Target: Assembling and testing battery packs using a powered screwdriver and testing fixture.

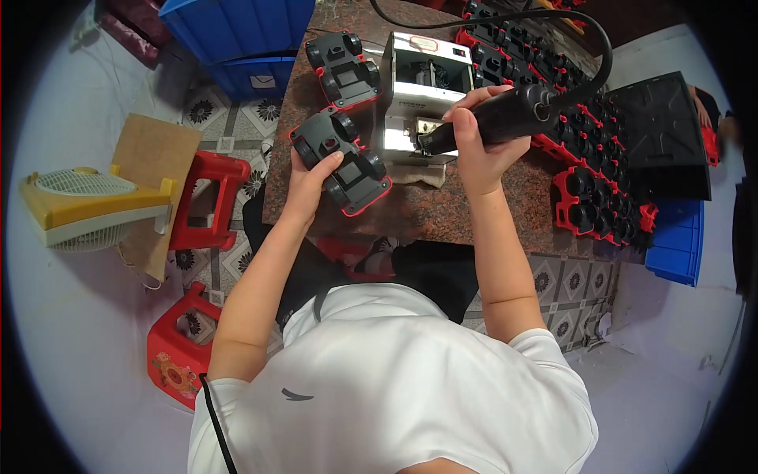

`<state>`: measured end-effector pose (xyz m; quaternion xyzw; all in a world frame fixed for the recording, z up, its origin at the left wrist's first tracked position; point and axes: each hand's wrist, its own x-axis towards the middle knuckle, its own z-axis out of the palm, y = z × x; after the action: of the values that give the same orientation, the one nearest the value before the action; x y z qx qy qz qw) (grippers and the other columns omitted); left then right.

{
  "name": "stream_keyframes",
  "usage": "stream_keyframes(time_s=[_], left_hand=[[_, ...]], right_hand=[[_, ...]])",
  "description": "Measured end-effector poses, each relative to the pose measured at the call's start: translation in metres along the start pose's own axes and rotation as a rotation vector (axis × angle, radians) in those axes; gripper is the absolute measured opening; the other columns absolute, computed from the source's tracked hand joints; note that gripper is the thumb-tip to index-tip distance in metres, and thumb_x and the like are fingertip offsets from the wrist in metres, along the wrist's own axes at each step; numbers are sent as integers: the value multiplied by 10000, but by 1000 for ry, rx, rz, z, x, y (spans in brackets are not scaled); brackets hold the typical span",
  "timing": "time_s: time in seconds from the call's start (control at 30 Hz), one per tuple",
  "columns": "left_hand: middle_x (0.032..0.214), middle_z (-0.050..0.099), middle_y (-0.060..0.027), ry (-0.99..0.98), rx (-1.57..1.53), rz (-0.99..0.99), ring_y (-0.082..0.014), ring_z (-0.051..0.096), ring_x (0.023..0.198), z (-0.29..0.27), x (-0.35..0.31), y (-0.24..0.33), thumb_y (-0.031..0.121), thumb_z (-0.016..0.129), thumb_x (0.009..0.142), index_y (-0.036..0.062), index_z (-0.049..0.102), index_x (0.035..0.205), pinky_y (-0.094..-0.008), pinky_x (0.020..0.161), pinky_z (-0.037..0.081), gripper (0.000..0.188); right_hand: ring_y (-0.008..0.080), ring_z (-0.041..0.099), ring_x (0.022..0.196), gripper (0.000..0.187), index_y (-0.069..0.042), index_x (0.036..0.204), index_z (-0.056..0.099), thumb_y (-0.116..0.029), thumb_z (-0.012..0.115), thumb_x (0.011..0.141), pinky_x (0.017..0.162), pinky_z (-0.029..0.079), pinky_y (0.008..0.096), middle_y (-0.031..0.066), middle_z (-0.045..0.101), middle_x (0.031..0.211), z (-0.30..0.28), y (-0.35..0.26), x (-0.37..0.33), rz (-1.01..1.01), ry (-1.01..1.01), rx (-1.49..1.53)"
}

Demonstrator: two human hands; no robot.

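My left hand [304, 186] is closed around a toy car chassis [317, 144], dark grey with black wheels and a red rim, held tilted over the table's near left part. The thumb presses on its upper face. My right hand [488, 162] grips a black electric screwdriver [505, 117] lying nearly level, its tip pointing left. That tip is at the front of a white screw feeder [403, 130], by a small metal opening; whether a screw is on it, I cannot tell. A second toy car chassis [344, 71] lies beyond my left hand, beside the feeder.
Rows of red and black toy car parts [580, 134] cover the right of the speckled table [442, 207]. The screwdriver's cable [604, 47] loops overhead. Blue bins [237, 31], red stools [209, 197] and a yellow fan [95, 201] stand left. Another person's hand [703, 114] shows far right.
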<state>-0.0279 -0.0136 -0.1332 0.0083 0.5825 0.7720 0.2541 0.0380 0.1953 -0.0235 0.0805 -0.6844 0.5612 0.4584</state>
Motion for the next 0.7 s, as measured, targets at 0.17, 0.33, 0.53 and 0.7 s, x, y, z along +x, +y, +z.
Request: stream_keyframes(time_s=[0.17, 0.33, 0.53, 0.7], left_hand=[[1179, 493, -92, -6, -19, 17, -197, 498, 1096, -2, 0, -2, 180, 708, 759, 68, 353, 1269, -337, 947, 407, 631], [1180, 495, -90, 7, -56, 15, -195, 496, 1100, 3, 2, -4, 165, 713, 754, 70, 357, 1258, -335, 950, 402, 624], [1187, 489, -96, 33, -63, 40, -195, 488, 1110, 2, 4, -9, 173, 727, 741, 62, 347, 1255, -333, 972, 379, 648], [1192, 483, -104, 21, -48, 55, -196, 486, 1112, -2, 5, -12, 168, 724, 739, 46, 327, 1275, -331, 969, 384, 679]], right_hand=[[150, 580, 602, 276, 18, 1027, 444, 8, 615, 810, 574, 495, 278, 77, 568, 756, 4, 0, 13, 152, 28, -41], [165, 570, 587, 242, 17, 1045, 453, -93, 564, 861, 553, 497, 291, 101, 551, 760, 19, -32, 17, 383, 2, 175], [186, 583, 638, 404, -10, 1124, 403, -155, 636, 828, 589, 513, 306, 126, 546, 811, 49, -44, -15, 207, -157, 302], [181, 585, 644, 441, -11, 1137, 392, -111, 662, 803, 583, 507, 292, 122, 552, 816, 59, -43, -22, 220, -203, 269]])
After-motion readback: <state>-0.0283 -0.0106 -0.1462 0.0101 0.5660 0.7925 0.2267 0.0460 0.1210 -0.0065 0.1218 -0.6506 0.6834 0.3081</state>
